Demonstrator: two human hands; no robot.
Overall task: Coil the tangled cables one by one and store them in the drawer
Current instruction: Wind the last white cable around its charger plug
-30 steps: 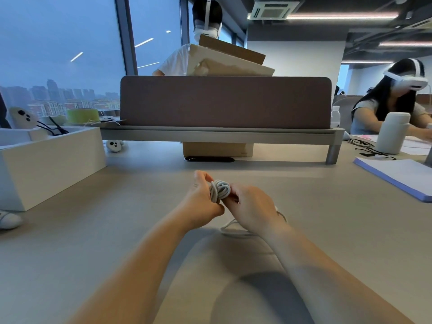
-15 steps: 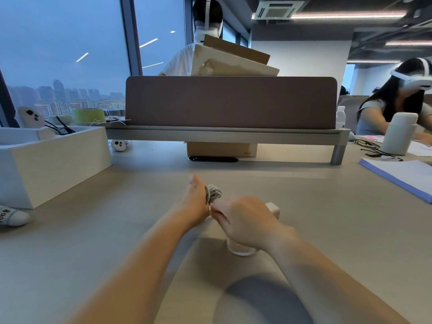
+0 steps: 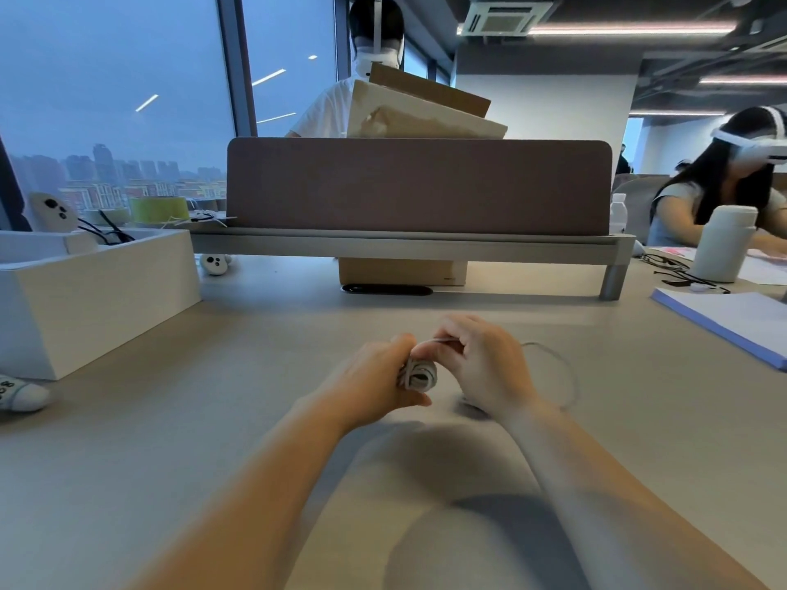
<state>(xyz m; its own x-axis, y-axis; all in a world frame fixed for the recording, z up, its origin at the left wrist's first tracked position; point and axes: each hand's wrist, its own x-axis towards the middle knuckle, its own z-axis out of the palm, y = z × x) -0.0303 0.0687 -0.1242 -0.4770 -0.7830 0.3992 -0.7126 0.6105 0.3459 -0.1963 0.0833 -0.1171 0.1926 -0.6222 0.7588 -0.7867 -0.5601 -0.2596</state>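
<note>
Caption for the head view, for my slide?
Left hand grips a small bundle of coiled thin grey cable above the beige desk while the right hand pinches its loose strand.

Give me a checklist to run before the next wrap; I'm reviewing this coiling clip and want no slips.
1. Coil gripped by the left hand: ok.
2. Free strand pinched by the right hand: ok.
3. Loose tail lies in an open loop on the table, no snag visible: ok.
4. Cable end or plug located: cannot tell, none shows in this view.
5. White box at the left is open on top: ok; whether it is the drawer: cannot tell.
</note>
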